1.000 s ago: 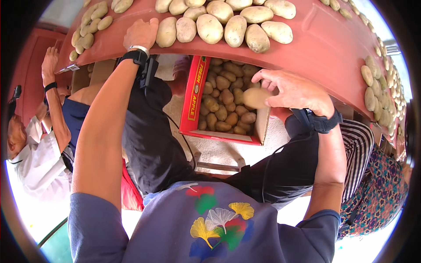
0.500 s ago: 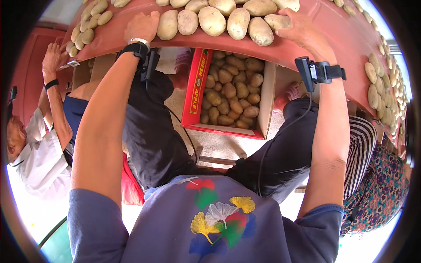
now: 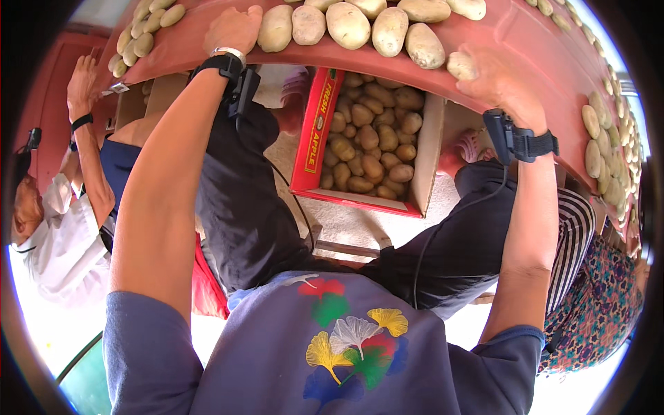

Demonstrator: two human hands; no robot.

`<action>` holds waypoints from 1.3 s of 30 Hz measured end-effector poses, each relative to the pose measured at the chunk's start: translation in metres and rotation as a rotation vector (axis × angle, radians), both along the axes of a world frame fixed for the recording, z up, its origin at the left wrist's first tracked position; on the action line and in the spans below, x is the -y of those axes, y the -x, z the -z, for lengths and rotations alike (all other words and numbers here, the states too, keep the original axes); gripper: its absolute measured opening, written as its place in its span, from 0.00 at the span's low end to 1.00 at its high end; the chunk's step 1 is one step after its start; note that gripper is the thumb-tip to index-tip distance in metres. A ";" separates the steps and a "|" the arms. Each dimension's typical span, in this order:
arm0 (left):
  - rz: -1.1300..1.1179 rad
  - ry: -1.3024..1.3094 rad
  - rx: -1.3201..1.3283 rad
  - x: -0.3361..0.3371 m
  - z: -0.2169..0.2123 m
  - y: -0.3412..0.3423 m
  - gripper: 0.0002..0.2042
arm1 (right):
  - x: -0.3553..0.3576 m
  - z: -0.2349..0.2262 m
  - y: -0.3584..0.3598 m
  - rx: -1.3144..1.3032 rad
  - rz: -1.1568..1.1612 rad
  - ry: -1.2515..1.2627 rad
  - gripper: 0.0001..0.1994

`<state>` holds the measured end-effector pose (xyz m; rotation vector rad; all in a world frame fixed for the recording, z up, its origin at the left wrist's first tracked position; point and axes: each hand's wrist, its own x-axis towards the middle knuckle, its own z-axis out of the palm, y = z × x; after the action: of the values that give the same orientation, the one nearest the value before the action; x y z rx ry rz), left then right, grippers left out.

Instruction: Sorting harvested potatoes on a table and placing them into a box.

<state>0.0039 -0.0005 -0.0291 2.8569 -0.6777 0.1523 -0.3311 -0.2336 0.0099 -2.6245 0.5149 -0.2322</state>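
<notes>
My left hand (image 3: 234,31) rests on the reddish table beside the left end of a group of potatoes, right next to an oblong potato (image 3: 275,29). Its fingers curl away from view, so what lies under them is hidden. At the right, my right hand (image 3: 499,79) is closed on a pale potato (image 3: 460,66), its near end showing past the fingers. That potato sits apart from the group, a little right of a speckled potato (image 3: 425,46). Both wrists carry black straps with small devices.
Below the edge of the red table (image 3: 387,68) stands a red-sided cardboard box (image 3: 317,131) full of potatoes, between my legs. More potatoes lie at the table's left (image 3: 144,45) and right (image 3: 603,149). A person (image 3: 86,166) sits at the left; another in patterned clothes (image 3: 588,311) is at the right.
My right hand has moved right and nearer to me with the potato, opening a gap from the group. My left hand has shifted slightly right and farther away.
</notes>
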 end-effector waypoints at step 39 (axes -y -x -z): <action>-0.084 -0.014 -0.032 0.004 -0.009 0.011 0.29 | -0.028 -0.004 -0.036 -0.120 -0.090 -0.063 0.17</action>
<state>-0.0072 -0.0045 -0.0203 2.8956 -0.5550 0.1145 -0.2950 -0.2055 0.0144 -2.6037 0.4351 -0.0292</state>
